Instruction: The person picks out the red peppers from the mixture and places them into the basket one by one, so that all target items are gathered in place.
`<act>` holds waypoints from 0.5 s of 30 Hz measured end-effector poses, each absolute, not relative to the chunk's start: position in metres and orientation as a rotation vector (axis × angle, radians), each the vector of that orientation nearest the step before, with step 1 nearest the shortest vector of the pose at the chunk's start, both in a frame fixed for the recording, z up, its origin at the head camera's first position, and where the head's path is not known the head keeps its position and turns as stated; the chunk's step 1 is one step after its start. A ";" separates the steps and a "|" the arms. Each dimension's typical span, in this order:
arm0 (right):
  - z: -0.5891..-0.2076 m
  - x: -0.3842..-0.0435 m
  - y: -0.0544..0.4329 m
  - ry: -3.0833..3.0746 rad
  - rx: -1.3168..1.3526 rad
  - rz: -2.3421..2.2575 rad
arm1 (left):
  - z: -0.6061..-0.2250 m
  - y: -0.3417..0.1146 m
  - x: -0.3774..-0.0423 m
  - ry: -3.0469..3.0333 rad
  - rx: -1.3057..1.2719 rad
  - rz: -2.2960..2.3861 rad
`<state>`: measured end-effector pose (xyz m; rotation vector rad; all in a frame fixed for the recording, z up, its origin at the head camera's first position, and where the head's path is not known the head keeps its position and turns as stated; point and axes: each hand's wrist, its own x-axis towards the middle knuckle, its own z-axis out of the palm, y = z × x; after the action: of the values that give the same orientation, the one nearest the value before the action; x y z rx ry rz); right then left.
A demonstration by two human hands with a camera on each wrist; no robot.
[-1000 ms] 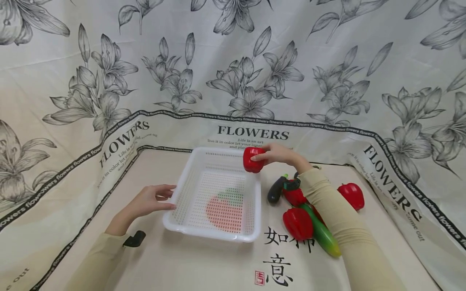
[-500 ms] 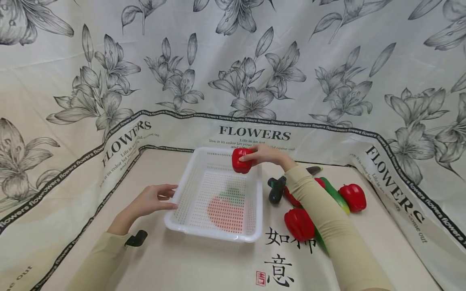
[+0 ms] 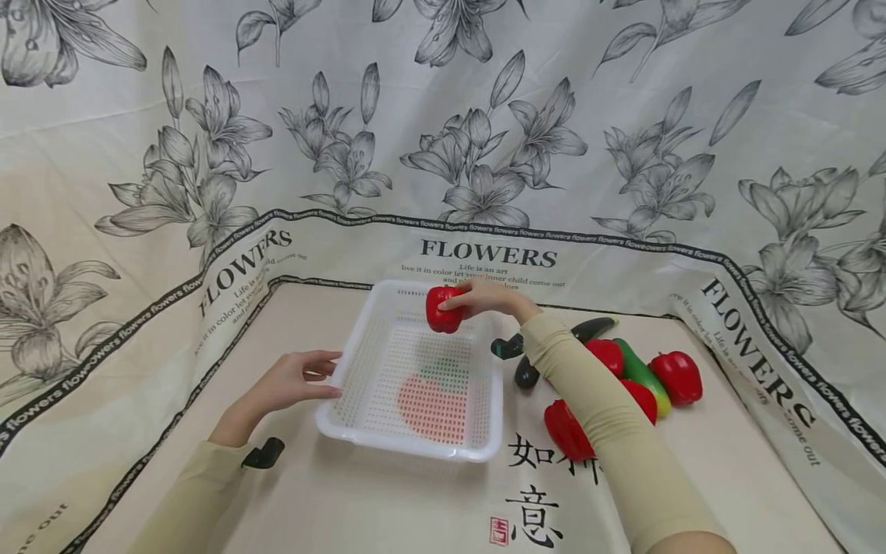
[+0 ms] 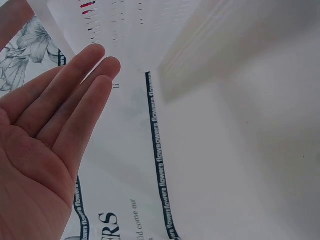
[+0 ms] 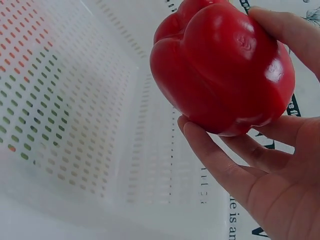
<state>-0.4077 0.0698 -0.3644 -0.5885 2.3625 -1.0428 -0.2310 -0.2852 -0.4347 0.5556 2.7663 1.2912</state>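
Note:
My right hand (image 3: 487, 297) holds a glossy red bell pepper (image 3: 444, 309) over the far right part of a white perforated plastic basket (image 3: 408, 450). In the right wrist view the bell pepper (image 5: 225, 70) sits between the thumb and the fingers, above the basket's inside. My left hand (image 3: 287, 381) is at the basket's left side with its fingers fairly straight. The left wrist view shows those fingertips (image 4: 105, 82) close to the basket's outer wall; whether they touch is hard to tell. A red and green print shows through the basket floor.
Right of the basket lie several red bell peppers, one (image 3: 675, 378) farthest right, a green cucumber-like vegetable (image 3: 644, 375) and dark eggplants, one (image 3: 595, 328) near the back. The right sleeve (image 3: 609, 415) partly covers the pile. A floral curtain (image 3: 443, 138) stands behind the table.
My right hand has carried the bell pepper leftward, from the basket's right rim to farther over its inside. The left hand keeps its place by the basket.

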 end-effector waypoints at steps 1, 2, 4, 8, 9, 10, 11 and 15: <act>-0.365 -0.408 0.068 2.359 -0.592 -1.041 | -0.435 -0.285 -0.231 2.765 0.547 1.295; -0.366 -0.408 0.066 2.360 -0.595 -1.040 | -0.435 -0.285 -0.231 2.766 0.547 1.295; -0.368 -0.410 0.062 2.365 -0.608 -1.033 | -0.434 -0.285 -0.231 2.766 0.550 1.296; -0.372 -0.412 0.054 2.345 -0.615 -1.056 | -0.434 -0.285 -0.232 2.767 0.553 1.301; -0.373 -0.413 0.052 2.340 -0.612 -1.063 | -0.434 -0.285 -0.232 2.764 0.553 1.305; -0.373 -0.412 0.050 2.333 -0.604 -1.073 | -0.434 -0.285 -0.232 2.760 0.552 1.306; -0.375 -0.413 0.049 2.321 -0.603 -1.083 | -0.434 -0.285 -0.232 2.758 0.554 1.308; -0.380 -0.413 0.042 2.305 -0.591 -1.108 | -0.435 -0.285 -0.232 2.749 0.550 1.320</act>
<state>-0.4134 0.0417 -0.3796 -0.5908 2.3054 -1.1082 -0.2317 -0.2854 -0.4352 0.5500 2.7485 1.3196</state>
